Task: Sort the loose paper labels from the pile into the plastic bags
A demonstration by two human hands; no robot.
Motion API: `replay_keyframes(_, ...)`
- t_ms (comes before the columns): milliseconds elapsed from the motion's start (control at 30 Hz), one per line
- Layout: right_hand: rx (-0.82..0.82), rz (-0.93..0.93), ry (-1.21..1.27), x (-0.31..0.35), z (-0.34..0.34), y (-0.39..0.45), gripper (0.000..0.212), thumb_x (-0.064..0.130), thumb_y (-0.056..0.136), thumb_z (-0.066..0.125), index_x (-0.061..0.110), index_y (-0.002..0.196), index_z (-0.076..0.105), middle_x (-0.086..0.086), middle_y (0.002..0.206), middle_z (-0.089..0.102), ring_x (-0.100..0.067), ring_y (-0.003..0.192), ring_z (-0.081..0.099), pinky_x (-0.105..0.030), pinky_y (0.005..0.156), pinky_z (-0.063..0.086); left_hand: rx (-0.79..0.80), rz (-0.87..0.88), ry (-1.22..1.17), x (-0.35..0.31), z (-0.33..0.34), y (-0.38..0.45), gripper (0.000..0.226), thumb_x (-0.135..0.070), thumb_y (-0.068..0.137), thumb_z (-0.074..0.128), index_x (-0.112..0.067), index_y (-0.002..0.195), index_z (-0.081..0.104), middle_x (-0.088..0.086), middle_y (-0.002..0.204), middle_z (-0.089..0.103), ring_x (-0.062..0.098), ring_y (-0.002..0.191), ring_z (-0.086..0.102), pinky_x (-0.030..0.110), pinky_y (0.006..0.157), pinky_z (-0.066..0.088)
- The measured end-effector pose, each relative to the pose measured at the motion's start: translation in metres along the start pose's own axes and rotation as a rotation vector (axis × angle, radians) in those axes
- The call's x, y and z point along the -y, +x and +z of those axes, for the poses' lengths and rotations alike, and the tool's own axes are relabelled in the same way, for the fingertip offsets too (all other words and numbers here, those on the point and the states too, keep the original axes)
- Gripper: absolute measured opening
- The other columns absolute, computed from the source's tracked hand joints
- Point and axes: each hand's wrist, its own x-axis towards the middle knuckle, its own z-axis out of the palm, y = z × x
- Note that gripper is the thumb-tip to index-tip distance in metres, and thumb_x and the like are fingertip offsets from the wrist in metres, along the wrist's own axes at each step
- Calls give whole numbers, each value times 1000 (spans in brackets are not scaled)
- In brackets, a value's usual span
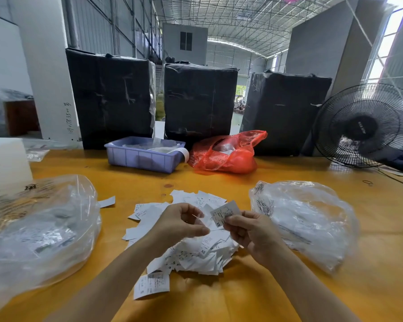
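Nearest, the right hand (249, 231) pinches an XS label (225, 213) above the pile (196, 249) at frame centre; the left hand (180, 223) curls beside it, apparently holding nothing. Bags flank: the right bag (312, 219) lies nearer that hand, the left bag (38, 231) farther.

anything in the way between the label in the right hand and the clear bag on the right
Nothing visible. The right hand pinches a label above the pile, and only bare table and air lie between it and the right clear bag.

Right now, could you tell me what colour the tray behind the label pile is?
The tray is light purple, seen in the head view.
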Motion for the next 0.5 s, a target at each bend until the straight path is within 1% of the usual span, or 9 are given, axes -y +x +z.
replay_keyframes(100,16,9,48,1,2,-1,8,-7,79,64,-3,86,64,-14,68,70,-16,56,67,-21,48,51,-8,0,-6,2,2,0,31,6,63,81,-6,85,63,4,67,69,14,63,64,28,68,53)
replay_keyframes(233,8,-26,26,2,6,-4,12,-5,79,66,-1,90,63,-15,72,71,-17,58,68,-21,51,52,7,-2,-13,3,3,1,33,5,63,81,-4,88,62,5,69,69,15,65,65,28,68,53)
replay_keyframes(300,-17,-78,-13,3,7,-6,9,0,80,67,2,88,65,-11,70,71,-14,58,67,-22,56,51,11,-2,-10,3,4,0,33,5,63,82,-5,89,62,4,68,69,14,65,65,27,67,53)
replay_keyframes(400,-37,-146,-63,5,11,-10,4,5,80,68,8,83,67,-5,70,71,-10,61,65,-27,68,46,16,-5,-17,3,5,0,33,4,63,82,-6,88,62,2,66,69,13,64,65,27,69,54)
replay_keyframes(500,-40,-183,-68,5,15,-14,4,6,80,68,9,83,67,-5,71,70,-9,62,65,-27,69,45,29,-9,-20,2,6,-1,34,4,64,82,-6,89,61,2,66,69,13,63,65,25,65,52)
